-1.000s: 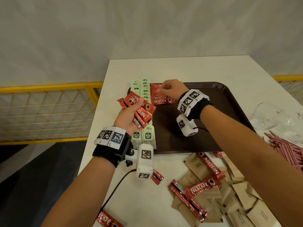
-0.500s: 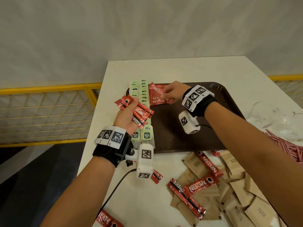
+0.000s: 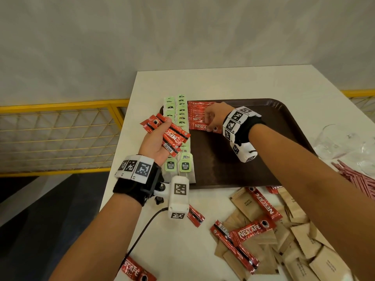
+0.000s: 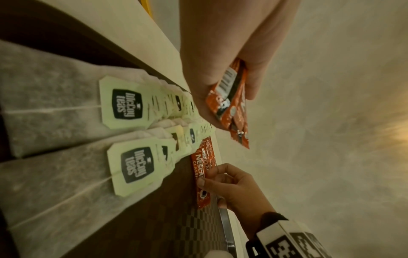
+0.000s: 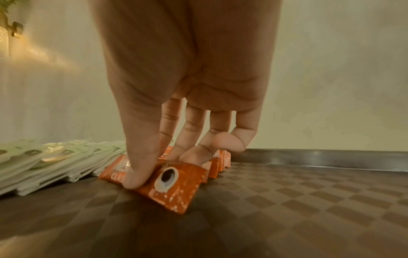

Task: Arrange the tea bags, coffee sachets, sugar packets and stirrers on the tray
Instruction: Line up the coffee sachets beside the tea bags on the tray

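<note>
Underneath, only the right wrist view shows the thumb (image 5: 137, 172) pressing the sachet (image 5: 176, 185).

The head view looks down on the tray (image 3: 284, 110) from its near side; both wrist views skim it closely, sharing its far-left corner.

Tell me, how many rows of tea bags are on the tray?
2. Both run along the tray's left side: the left row by the rim, the right row beside the coffee sachets. The left hand, holding a sachet bundle, hides part of both.
</note>
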Action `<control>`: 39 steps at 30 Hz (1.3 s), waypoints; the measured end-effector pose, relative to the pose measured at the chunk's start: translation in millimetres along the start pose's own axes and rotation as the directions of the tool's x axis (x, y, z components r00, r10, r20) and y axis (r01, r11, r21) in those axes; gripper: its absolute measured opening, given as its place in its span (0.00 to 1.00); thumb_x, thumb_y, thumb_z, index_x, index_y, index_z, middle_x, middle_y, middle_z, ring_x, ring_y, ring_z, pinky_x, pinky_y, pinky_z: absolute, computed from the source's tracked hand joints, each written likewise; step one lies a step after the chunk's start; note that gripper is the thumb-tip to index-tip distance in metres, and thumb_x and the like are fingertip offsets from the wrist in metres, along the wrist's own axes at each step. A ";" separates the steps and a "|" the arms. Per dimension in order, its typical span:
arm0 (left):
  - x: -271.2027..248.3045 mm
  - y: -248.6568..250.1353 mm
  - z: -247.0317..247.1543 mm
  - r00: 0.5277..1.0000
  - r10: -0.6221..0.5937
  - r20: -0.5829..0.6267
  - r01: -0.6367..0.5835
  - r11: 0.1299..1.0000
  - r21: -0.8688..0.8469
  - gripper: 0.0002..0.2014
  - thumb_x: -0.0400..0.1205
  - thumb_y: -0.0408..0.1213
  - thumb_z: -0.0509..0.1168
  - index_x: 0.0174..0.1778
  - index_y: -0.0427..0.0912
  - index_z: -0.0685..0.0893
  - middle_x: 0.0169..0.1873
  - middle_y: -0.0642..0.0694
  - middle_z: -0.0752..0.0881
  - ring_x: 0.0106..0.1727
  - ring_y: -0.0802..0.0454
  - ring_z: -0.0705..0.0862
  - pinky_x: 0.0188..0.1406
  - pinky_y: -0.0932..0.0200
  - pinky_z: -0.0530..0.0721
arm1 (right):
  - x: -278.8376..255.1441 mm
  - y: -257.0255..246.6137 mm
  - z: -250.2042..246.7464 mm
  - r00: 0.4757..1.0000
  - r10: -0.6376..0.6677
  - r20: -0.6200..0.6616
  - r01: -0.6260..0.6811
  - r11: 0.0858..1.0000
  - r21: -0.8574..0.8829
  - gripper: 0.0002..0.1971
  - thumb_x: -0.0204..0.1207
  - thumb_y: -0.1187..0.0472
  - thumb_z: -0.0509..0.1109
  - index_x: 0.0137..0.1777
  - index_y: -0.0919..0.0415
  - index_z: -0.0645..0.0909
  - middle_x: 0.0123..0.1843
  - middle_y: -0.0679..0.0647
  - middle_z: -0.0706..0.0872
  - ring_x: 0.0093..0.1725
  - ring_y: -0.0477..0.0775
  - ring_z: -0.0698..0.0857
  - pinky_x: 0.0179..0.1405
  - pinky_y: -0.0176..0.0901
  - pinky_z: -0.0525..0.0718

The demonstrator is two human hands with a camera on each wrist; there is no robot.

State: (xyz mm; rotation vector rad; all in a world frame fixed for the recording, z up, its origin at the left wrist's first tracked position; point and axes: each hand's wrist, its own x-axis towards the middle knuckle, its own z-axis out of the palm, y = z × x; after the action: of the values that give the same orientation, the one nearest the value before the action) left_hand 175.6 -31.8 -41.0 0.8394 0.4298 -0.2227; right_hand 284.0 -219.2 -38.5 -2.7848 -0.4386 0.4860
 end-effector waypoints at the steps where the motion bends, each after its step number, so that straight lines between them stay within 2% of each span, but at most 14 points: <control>1: 0.0 -0.5 -0.1 1.000 -0.002 0.000 0.002 1.000 -0.002 0.17 0.81 0.34 0.65 0.67 0.39 0.79 0.56 0.38 0.87 0.55 0.43 0.88 0.56 0.42 0.84 | 1.0 1.6 0.4 1.000 0.005 -0.004 -0.005 1.000 -0.009 0.11 0.64 0.61 0.81 0.41 0.55 0.81 0.45 0.49 0.83 0.47 0.51 0.82 0.51 0.46 0.83; 7: 0.2 -2.9 2.4 1.000 0.006 0.001 -0.006 1.000 0.029 0.11 0.82 0.34 0.65 0.60 0.41 0.82 0.54 0.40 0.88 0.52 0.44 0.88 0.50 0.43 0.86 | 4.9 0.4 3.1 0.999 0.026 -0.020 -0.026 1.000 0.000 0.10 0.66 0.61 0.79 0.45 0.55 0.83 0.44 0.48 0.81 0.46 0.50 0.81 0.49 0.45 0.82; 10: 0.1 -3.2 4.4 1.000 0.004 -0.001 -0.004 0.998 0.059 0.07 0.82 0.34 0.65 0.54 0.42 0.83 0.54 0.40 0.88 0.54 0.44 0.87 0.57 0.41 0.83 | 6.8 -3.7 7.3 0.999 0.022 -0.045 -0.023 1.000 -0.003 0.09 0.68 0.61 0.78 0.45 0.56 0.83 0.45 0.49 0.81 0.46 0.50 0.80 0.45 0.42 0.78; 15: 0.1 -3.2 4.5 0.999 -0.001 -0.035 0.003 0.998 0.061 0.03 0.81 0.30 0.65 0.45 0.41 0.83 0.41 0.42 0.89 0.43 0.46 0.88 0.51 0.45 0.84 | 2.2 -5.6 8.8 0.995 -0.003 -0.104 0.007 0.999 0.042 0.07 0.70 0.60 0.76 0.45 0.55 0.82 0.46 0.49 0.81 0.49 0.51 0.82 0.46 0.40 0.77; 18: 0.5 -3.6 5.5 1.000 -0.017 -0.018 0.018 0.998 0.052 0.04 0.81 0.32 0.65 0.50 0.41 0.83 0.47 0.41 0.88 0.47 0.46 0.88 0.52 0.48 0.84 | -15.9 -21.1 -0.5 0.980 -0.065 -0.189 0.126 0.936 0.329 0.12 0.73 0.53 0.74 0.49 0.61 0.84 0.41 0.45 0.82 0.42 0.43 0.81 0.42 0.34 0.77; 20: 0.8 -5.3 8.5 1.000 -0.016 -0.005 0.017 0.998 0.067 0.10 0.81 0.34 0.65 0.58 0.40 0.82 0.51 0.40 0.88 0.48 0.46 0.88 0.51 0.49 0.85 | -29.1 -36.4 -8.7 0.983 -0.132 -0.131 0.180 0.853 0.490 0.13 0.74 0.49 0.73 0.50 0.59 0.84 0.41 0.45 0.85 0.41 0.40 0.81 0.40 0.32 0.77; 22: 1.7 -7.9 10.5 1.000 -0.009 -0.010 0.010 0.998 0.070 0.14 0.81 0.35 0.66 0.63 0.39 0.80 0.52 0.39 0.88 0.46 0.47 0.89 0.48 0.49 0.87 | -37.0 -47.5 -12.6 0.976 -0.216 -0.018 0.189 0.811 0.554 0.09 0.74 0.53 0.73 0.49 0.56 0.84 0.42 0.47 0.85 0.40 0.40 0.83 0.38 0.31 0.81; 25: 4.6 -9.8 8.5 0.998 0.032 -0.055 -0.028 0.997 0.068 0.16 0.80 0.40 0.67 0.62 0.38 0.81 0.48 0.40 0.89 0.40 0.49 0.90 0.42 0.49 0.88 | -40.3 -53.0 -11.4 0.966 -0.259 -0.022 0.226 0.792 0.568 0.07 0.72 0.63 0.75 0.49 0.60 0.83 0.38 0.47 0.83 0.35 0.40 0.82 0.36 0.27 0.81; 30: 3.4 -10.0 8.1 0.997 0.073 -0.009 -0.072 0.996 0.044 0.20 0.78 0.46 0.68 0.63 0.39 0.82 0.54 0.40 0.88 0.45 0.49 0.89 0.57 0.48 0.85 | -46.8 -54.0 -4.5 0.914 -0.335 -0.230 0.390 0.882 0.264 0.07 0.70 0.69 0.74 0.47 0.67 0.83 0.42 0.51 0.81 0.43 0.47 0.78 0.44 0.34 0.75; 32: 3.6 -11.4 8.8 0.996 0.086 -0.010 -0.086 0.995 0.045 0.23 0.76 0.42 0.70 0.66 0.37 0.80 0.57 0.39 0.86 0.47 0.48 0.89 0.54 0.50 0.86 | -49.9 -55.2 -1.3 0.889 -0.407 -0.209 0.445 0.877 0.181 0.08 0.70 0.69 0.74 0.48 0.68 0.82 0.42 0.48 0.78 0.46 0.47 0.77 0.44 0.33 0.73; 33: 4.2 -11.5 8.5 0.996 0.086 -0.022 -0.085 0.995 0.045 0.23 0.76 0.38 0.71 0.67 0.36 0.79 0.57 0.38 0.86 0.48 0.48 0.89 0.50 0.51 0.87 | -50.9 -55.2 -0.9 0.889 -0.422 -0.175 0.451 0.872 0.189 0.08 0.70 0.69 0.74 0.48 0.67 0.82 0.42 0.47 0.78 0.46 0.49 0.77 0.45 0.34 0.74; 35: 5.7 -11.0 7.4 0.996 0.072 -0.045 -0.070 0.996 0.052 0.22 0.77 0.33 0.71 0.67 0.35 0.79 0.57 0.37 0.86 0.50 0.46 0.89 0.46 0.51 0.87 | -54.4 -53.6 -4.2 0.905 -0.413 -0.100 0.423 0.856 0.296 0.07 0.71 0.67 0.74 0.47 0.63 0.81 0.45 0.52 0.83 0.47 0.57 0.81 0.52 0.45 0.80; 36: 5.6 -10.5 7.2 0.997 0.063 -0.052 -0.061 0.997 0.051 0.21 0.76 0.33 0.71 0.66 0.35 0.80 0.57 0.37 0.87 0.51 0.45 0.89 0.48 0.50 0.87 | -56.0 -51.7 -7.0 0.918 -0.388 -0.082 0.388 0.832 0.396 0.07 0.72 0.67 0.74 0.46 0.59 0.79 0.46 0.55 0.84 0.48 0.57 0.83 0.54 0.49 0.82; 39: 5.9 -10.5 6.0 0.999 0.045 -0.028 -0.044 0.998 0.049 0.22 0.76 0.34 0.72 0.66 0.37 0.80 0.58 0.36 0.86 0.57 0.41 0.87 0.62 0.40 0.82 | -56.0 -43.4 -14.3 0.957 -0.282 -0.061 0.261 0.751 0.606 0.10 0.73 0.66 0.74 0.47 0.54 0.76 0.42 0.50 0.85 0.46 0.50 0.85 0.55 0.43 0.83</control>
State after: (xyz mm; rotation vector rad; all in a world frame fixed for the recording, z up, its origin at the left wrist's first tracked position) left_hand 178.8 -43.3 -47.1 0.8999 0.4344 -0.1805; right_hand 228.3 -201.6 4.2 -2.0454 -0.5659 0.4972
